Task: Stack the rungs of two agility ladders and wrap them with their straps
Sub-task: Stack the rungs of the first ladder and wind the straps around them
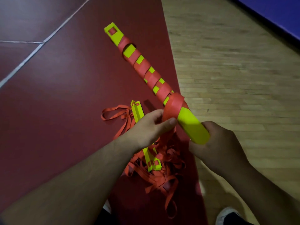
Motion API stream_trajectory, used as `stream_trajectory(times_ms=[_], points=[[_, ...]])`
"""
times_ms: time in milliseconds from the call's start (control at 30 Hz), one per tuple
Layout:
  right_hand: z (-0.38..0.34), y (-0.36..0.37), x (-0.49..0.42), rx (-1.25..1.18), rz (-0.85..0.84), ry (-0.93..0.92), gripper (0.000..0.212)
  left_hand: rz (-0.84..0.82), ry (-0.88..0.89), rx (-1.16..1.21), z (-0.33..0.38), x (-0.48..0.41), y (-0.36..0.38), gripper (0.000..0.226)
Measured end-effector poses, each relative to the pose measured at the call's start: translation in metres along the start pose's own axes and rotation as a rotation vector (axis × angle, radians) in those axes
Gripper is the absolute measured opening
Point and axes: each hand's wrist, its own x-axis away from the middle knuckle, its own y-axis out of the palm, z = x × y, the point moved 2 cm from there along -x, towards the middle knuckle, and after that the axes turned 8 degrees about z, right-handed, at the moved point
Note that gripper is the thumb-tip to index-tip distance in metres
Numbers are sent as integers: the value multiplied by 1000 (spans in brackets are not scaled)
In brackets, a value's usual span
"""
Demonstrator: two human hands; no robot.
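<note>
A stack of yellow rungs [193, 125] is held up in the air, slanting from lower right to upper left. An orange strap [141, 65] spirals around most of its length. My right hand [215, 143] grips the near end of the stack. My left hand [151, 125] pinches the strap where it loops around the stack near that end. Below my hands, a second stack of yellow rungs [138, 111] lies on the floor, partly hidden by my left forearm, with a loose heap of orange strap [162, 172] around it.
The floor is dark red [56, 95] on the left, with white lines, and light wood [235, 70] on the right. A blue band [276, 12] runs along the top right. My shoes [227, 215] show at the bottom edge.
</note>
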Motion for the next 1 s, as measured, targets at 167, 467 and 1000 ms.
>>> stream_trajectory(times_ms=[167, 467, 1000], points=[[2, -1, -1, 45, 5, -15, 38, 93, 33, -72, 1, 3, -8, 33], [7, 3, -2, 94, 36, 39, 38, 150, 149, -131, -1, 7, -9, 22], [-5, 9, 3, -726, -416, 307, 23, -77, -106, 200, -9, 2, -17, 20]])
